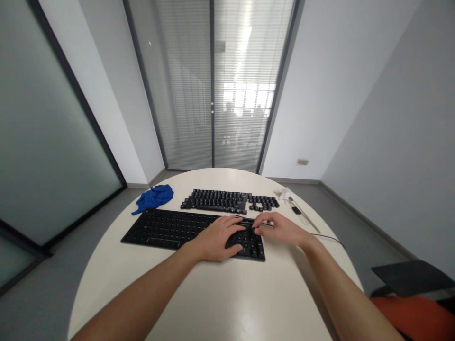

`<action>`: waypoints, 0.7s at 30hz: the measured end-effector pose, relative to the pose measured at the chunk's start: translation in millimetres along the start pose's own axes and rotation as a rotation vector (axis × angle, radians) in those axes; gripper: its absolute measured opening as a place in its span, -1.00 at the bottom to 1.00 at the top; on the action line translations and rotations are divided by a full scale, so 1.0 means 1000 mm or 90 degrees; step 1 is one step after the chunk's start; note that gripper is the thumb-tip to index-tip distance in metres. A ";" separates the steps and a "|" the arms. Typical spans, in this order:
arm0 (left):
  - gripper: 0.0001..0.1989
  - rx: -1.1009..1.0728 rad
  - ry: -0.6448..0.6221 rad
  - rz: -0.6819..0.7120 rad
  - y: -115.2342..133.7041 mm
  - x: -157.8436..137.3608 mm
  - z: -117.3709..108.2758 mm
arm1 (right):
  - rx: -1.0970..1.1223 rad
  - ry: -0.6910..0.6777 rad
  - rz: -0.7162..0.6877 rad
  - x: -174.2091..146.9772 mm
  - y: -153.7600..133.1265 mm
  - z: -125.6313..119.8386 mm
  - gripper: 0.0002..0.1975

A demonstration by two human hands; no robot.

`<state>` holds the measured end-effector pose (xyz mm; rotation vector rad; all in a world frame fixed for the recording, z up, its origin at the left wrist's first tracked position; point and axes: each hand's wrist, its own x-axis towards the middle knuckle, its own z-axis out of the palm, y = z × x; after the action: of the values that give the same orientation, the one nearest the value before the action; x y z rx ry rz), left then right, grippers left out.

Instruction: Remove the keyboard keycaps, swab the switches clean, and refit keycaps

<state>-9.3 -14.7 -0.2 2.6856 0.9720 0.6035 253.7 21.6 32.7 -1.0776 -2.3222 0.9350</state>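
A black keyboard lies across the table, most of its left part bare of keycaps, with several caps seated at its right end. My left hand rests flat over the right half of the board, fingers spread, holding nothing. At the number pad's upper area, my right hand has thumb and fingers pinched around a small dark keycap, partly hidden by the fingertips. Beyond the board, loose black keycaps are laid out in keyboard order, and a smaller group of number-pad keycaps has a gap in it.
A crumpled blue cloth lies at the table's left. On the right are a white tissue, a thin stick-like tool, a small black piece and a cable. An orange-seated chair stands lower right.
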 end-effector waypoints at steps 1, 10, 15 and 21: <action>-0.47 0.001 0.000 0.000 0.000 0.000 0.000 | 0.011 -0.021 -0.020 0.000 -0.002 0.002 -0.74; -0.49 -0.010 0.002 0.002 0.000 0.000 0.000 | -0.018 -0.073 -0.037 0.001 -0.007 0.007 -0.76; -0.49 -0.004 0.002 0.003 -0.001 -0.001 0.000 | -0.031 -0.063 -0.031 0.002 -0.007 0.009 -0.81; -0.50 -0.009 0.004 0.002 0.000 0.000 0.001 | -0.060 -0.061 -0.034 0.001 -0.012 0.010 -0.93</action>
<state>-9.2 -14.7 -0.8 2.6743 0.9616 0.6174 241.2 12.9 34.8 -1.0227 -2.4826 0.8845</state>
